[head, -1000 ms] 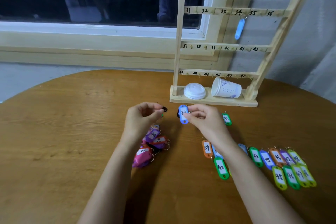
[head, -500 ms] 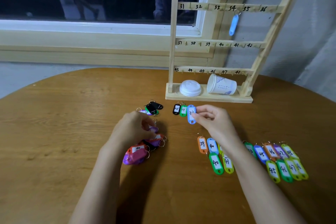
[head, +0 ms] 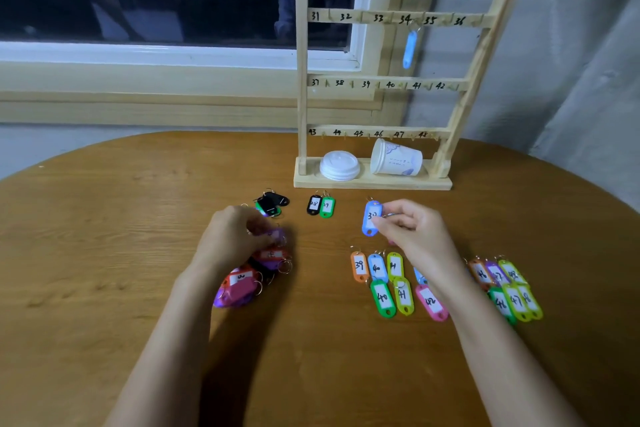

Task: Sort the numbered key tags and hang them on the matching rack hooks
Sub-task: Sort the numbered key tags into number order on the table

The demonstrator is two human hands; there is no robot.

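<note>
This step looks like sorting, not hanging yet. In front of the rack point(head: 374, 184) and to its left, the left hand point(head: 232, 239) curls down over the pile of tags point(head: 242, 284). I cannot tell if it grips one. Right in front of the rack, the right hand point(head: 412, 229) pinches a blue tag point(head: 371, 218). Next, I think, read its blurry number and lay it on the surface point(head: 104, 236) with its group.
</note>
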